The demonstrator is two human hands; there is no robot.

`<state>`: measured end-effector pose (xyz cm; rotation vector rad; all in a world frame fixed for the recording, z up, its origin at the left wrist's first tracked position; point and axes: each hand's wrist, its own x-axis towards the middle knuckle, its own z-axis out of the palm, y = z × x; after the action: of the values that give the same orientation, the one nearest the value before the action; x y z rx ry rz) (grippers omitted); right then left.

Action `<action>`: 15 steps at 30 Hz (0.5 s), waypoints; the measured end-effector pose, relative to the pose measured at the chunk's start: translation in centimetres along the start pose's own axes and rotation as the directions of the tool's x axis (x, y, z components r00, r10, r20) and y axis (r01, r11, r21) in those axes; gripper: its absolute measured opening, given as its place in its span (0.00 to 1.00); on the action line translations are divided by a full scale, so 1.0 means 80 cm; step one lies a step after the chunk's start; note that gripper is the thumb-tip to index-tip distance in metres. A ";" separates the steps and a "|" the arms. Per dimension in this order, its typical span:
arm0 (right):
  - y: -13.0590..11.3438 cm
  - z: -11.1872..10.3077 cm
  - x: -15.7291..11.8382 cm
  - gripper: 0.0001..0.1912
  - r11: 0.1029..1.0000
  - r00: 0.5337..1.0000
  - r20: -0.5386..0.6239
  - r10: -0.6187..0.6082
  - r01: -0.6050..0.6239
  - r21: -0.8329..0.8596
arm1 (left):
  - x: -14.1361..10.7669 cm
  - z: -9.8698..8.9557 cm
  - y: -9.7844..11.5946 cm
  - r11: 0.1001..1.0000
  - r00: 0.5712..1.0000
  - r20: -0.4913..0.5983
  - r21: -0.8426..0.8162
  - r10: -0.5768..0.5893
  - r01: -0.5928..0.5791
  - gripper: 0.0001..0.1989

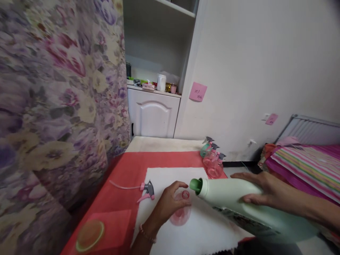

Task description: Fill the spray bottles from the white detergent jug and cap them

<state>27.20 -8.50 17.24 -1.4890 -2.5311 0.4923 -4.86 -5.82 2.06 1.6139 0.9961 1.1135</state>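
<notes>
My left hand (171, 200) is curled around the neck of a clear pink spray bottle (181, 215) that stands without its top on a white cloth (207, 230). With my right hand (262, 189) I grip a large pale green jug (231, 193), tipped on its side. Its green spout (196, 185) points left, just above and to the right of the pink bottle's open mouth. No liquid stream can be made out. Left of the cloth's edge lies a grey and pink spray trigger head (148, 190) with its thin tube stretching left.
Several spray bottles with grey trigger tops (214, 168) stand at the table's back right corner. A round green-rimmed lid (90, 235) lies on the red tablecloth (119, 205) at front left. A floral curtain (61, 106) hangs at left; a bed (305, 156) stands at right.
</notes>
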 end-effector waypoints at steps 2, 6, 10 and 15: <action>-0.001 0.000 0.001 0.27 0.998 1.000 0.002 -0.009 0.009 -0.063 | 0.002 0.002 -0.003 0.999 1.000 0.014 -0.042 -0.010 0.010 0.18; -0.005 0.000 0.005 0.28 0.984 0.999 0.032 -0.024 0.029 -0.175 | 0.004 0.001 -0.003 0.995 0.999 0.037 -0.102 -0.002 0.005 0.13; -0.010 -0.002 0.008 0.28 0.983 0.997 0.048 -0.052 0.060 -0.175 | 0.004 0.001 -0.003 0.990 0.998 0.065 -0.142 0.022 -0.013 0.10; -0.018 -0.003 0.011 0.26 0.987 0.995 0.098 -0.035 0.050 -0.150 | 0.004 0.004 -0.005 0.990 0.998 0.063 -0.139 0.007 0.002 0.10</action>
<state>25.62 -8.35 17.94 -1.4905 -2.7238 0.3796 -4.48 -5.52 1.71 1.5291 0.8566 1.1017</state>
